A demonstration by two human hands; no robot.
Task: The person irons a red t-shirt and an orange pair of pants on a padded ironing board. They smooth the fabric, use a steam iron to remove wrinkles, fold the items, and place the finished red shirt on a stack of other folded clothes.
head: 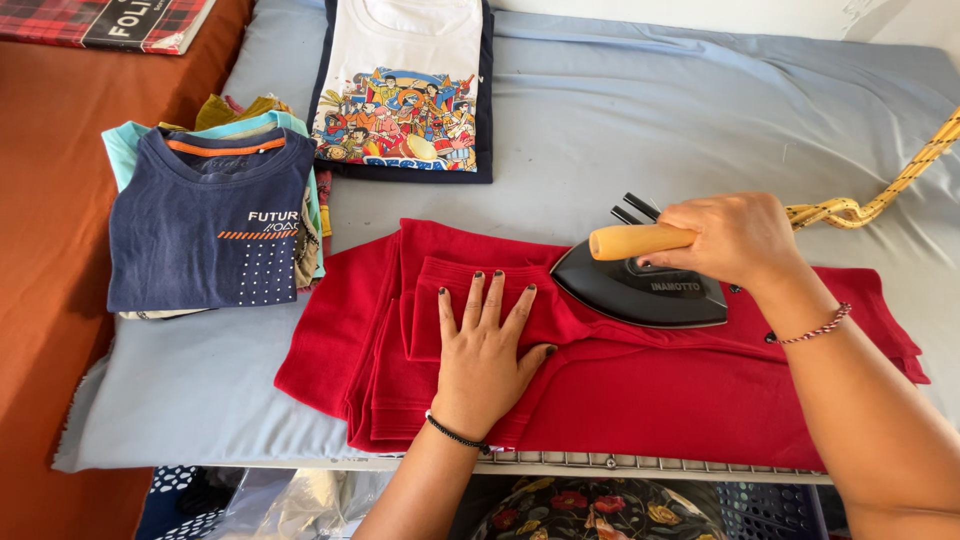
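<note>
- Right hand [735, 238] in the head view is closed around the pale wooden handle [635, 241] of a dark iron [640, 288], fingers wrapped over the top.
- The iron sits flat on a red garment [640, 390], its pointed tip aimed toward the left hand.
- Left hand [487, 345] lies open and flat on the red garment, fingers spread, palm pressing a folded part of the cloth; it grips nothing.
- The left fingertips rest just beside the iron's tip, not touching it.
- The red garment is spread across a grey padded cloth [620, 130] that covers the tabletop, near its front edge.
- A braided yellow cord [880, 195] runs from behind the right hand off to the right.
- A stack of folded shirts with a navy one on top [210, 230] lies left of the red garment.
- A folded white shirt with a colourful print [405, 85] lies further back.
- An orange surface [50, 250] borders the grey cloth on the left.
</note>
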